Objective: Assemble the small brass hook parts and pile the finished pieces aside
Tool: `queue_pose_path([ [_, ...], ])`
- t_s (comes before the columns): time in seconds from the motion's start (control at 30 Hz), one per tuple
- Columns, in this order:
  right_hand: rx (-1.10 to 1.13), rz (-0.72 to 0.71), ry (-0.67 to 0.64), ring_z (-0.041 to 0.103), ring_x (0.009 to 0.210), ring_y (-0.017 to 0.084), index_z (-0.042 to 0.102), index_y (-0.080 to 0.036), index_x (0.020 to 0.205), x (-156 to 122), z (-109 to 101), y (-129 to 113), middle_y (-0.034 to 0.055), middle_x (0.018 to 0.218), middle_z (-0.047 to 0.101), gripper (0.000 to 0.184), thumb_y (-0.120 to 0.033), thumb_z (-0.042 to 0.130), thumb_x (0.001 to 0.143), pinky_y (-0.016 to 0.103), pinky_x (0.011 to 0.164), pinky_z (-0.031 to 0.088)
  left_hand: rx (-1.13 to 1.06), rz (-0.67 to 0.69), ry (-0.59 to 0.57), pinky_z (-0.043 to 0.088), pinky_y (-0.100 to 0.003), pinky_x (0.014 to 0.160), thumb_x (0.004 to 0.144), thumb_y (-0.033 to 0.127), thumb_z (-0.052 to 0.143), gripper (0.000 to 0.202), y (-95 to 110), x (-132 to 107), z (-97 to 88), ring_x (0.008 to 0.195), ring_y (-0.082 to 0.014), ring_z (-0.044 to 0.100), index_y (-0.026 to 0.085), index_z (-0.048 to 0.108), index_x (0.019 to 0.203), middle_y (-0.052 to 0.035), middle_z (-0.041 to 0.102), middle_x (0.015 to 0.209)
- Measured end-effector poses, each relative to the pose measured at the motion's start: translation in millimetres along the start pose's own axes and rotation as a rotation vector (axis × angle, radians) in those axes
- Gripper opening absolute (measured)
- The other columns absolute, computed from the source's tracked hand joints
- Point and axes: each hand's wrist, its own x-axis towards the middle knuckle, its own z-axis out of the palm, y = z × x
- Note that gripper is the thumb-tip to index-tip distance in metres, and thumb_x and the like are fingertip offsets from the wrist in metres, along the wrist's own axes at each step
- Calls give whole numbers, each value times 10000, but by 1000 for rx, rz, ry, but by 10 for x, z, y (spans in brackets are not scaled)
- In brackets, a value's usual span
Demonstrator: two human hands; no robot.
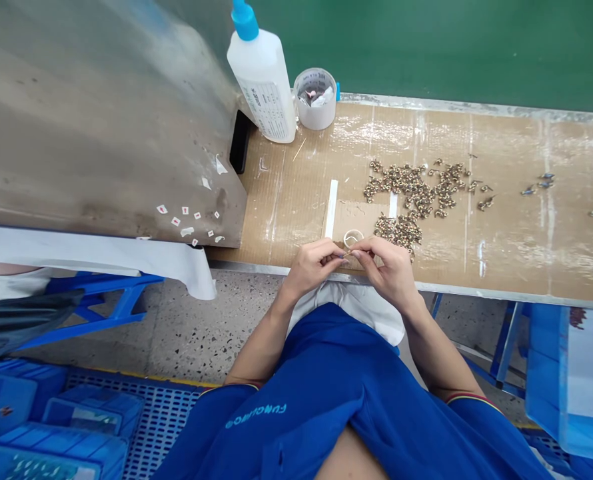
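Left hand (pixel 312 265) and right hand (pixel 387 270) meet at the near edge of the worktop (pixel 516 260), both grips pinching one tiny part (pixel 346 254) at the fingertips, just beside the white ring (pixel 353 237) and near piled brass-coloured pieces (pixel 399 230). Part looks light and stiff, probably slick, easy to drop; best held by its ends, exact shape mostly finger-covered, can't tell.

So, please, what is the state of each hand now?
Left hand: pinched closed on a tiny piece, unidentifiable.
Right hand: pinched closed at the same piece.
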Motion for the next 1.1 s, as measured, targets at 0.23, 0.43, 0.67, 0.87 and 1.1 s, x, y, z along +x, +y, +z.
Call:
queue_pose_path([
  [0.23,-12,-2,-8,652,712,172,672,-231,867,10,-10,-19,26,789,718,171,-233,551,988,294,673,501,-16,-8,-5,422,-217,565,978,356,630,258,2,5,-11,603,-103,556,145,716,855,-14,630,703],
  [0.43,0,38,10,653,698,173,674,-227,858,10,13,-19,35,790,725,188,-268,543,987,299,659,509,-33,-14,0,412,-217,555,974,367,636,263,-15,-3,-6,591,-97,542,142,715,863,-16,640,716],
  [0.67,50,106,171,681,708,168,686,-227,863,23,-80,39,29,811,745,182,-311,575,979,289,644,535,-49,3,33,400,-209,529,949,365,674,251,-19,-5,5,569,-88,534,129,718,879,-21,655,721],
  [0.87,36,148,248,676,760,187,685,-227,862,38,-103,123,46,827,728,196,-350,582,973,311,653,539,-49,-19,32,399,-212,528,955,369,667,259,-11,-3,8,561,-88,521,131,714,863,-19,644,708],
  [1.1,2,108,207,652,874,203,708,-233,888,41,21,164,71,942,686,146,-271,586,959,329,667,541,-45,-29,27,395,-211,519,954,357,668,243,-9,-2,3,547,-84,506,137,718,866,-13,636,701],
])
